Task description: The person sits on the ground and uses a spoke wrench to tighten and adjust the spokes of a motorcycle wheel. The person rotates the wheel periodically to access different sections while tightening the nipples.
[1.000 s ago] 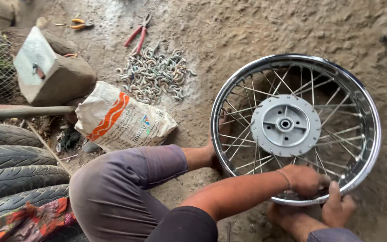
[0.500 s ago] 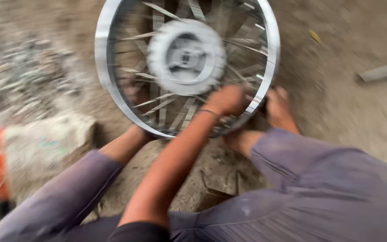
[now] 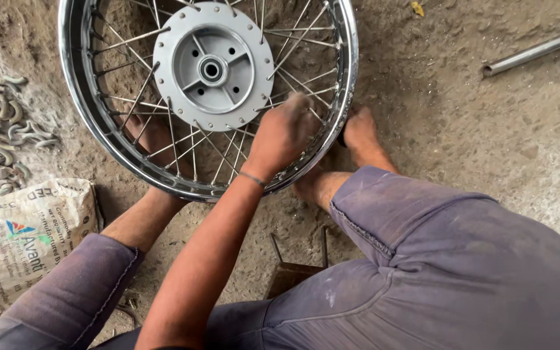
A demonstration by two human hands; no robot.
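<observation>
Spoked wheel lay flat on the dirt floor, grey hub in the middle. One hand was down on the spokes by the rim, blurry, so couldn't tell its hold. Printed sack sat off to the side, metal pipe well apart.

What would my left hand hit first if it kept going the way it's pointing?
The left hand points up and right across the wheel, so its blurred fingertips would meet the thin spokes first, then probably the chrome rim; depth is unclear.
</observation>
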